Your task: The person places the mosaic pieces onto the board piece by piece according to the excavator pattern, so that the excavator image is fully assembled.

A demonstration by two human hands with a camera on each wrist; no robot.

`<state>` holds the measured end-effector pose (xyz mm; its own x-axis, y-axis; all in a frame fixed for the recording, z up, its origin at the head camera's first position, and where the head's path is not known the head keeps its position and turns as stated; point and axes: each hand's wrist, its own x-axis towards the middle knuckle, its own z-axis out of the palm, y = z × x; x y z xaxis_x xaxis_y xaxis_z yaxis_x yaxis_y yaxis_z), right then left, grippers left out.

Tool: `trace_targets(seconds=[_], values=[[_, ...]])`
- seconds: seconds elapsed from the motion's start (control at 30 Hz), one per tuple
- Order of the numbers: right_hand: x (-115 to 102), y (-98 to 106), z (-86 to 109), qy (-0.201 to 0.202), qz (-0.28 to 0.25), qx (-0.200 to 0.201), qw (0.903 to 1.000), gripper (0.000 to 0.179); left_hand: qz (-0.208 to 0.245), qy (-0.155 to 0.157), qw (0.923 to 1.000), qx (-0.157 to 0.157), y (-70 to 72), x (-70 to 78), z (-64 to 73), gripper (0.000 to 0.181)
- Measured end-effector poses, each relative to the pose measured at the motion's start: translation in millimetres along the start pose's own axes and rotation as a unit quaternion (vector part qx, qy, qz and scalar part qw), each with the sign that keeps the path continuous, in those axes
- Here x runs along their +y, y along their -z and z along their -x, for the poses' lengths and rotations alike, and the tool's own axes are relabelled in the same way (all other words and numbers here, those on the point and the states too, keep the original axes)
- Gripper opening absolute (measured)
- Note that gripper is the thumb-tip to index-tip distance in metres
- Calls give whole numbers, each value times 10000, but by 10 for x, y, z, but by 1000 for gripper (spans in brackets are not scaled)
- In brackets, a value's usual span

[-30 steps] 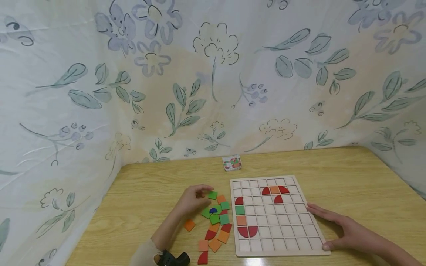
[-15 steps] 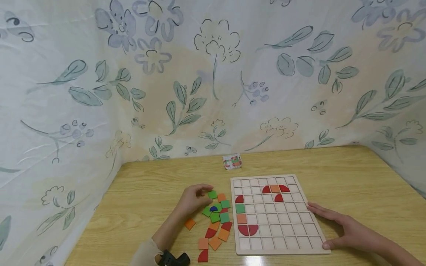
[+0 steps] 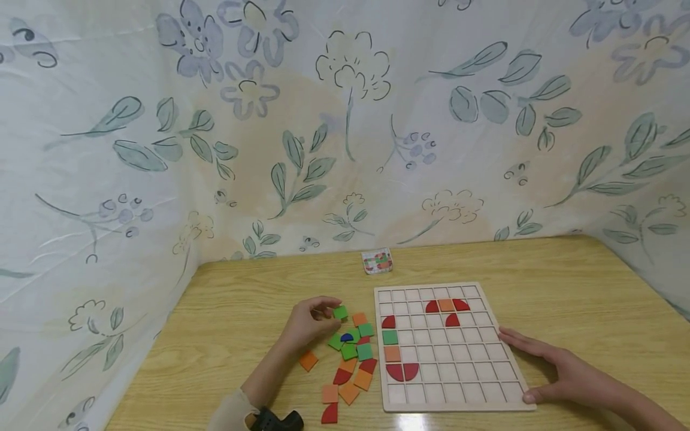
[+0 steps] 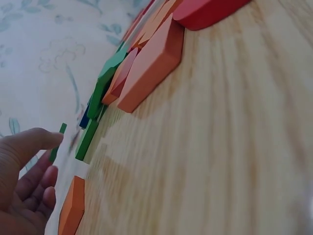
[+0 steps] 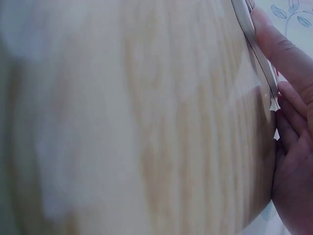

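Your left sleeve (image 3: 230, 412) is plain cream and ends partway along the forearm. Beside its cuff sits a chunky black device (image 3: 276, 421) with a stubby, rounded end. Your left hand (image 3: 309, 323) and right hand (image 3: 574, 372) are bare, like your right forearm (image 3: 631, 402).

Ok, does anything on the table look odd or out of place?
Slightly: one orange square lies apart from the pile of loose pieces, off to its left, while most others cluster together. The lone blue piece also stands out by colour among green squares. I see no damage.
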<state>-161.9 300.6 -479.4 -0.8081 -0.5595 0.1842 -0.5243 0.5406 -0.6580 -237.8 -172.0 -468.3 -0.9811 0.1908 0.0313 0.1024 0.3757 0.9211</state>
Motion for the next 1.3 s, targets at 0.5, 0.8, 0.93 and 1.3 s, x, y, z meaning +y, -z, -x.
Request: trace_targets(seconds=[0.5, 0.8, 0.93, 1.3], values=[[-1, 4, -1, 112, 55, 127, 9998, 87, -28, -356, 9980, -522, -224, 207, -105, 29], [0, 3, -3, 9, -74, 53, 10000, 87, -163, -1110, 9904, -808, -513, 336, -245, 29], [6, 0, -1, -86, -137, -49, 9999, 87, -180, -1116, 9892, -937, -641, 404, -287, 28], [-23, 0, -16, 207, -85, 105, 9997, 87, -575, -1263, 9838, -1136, -997, 571, -365, 28]])
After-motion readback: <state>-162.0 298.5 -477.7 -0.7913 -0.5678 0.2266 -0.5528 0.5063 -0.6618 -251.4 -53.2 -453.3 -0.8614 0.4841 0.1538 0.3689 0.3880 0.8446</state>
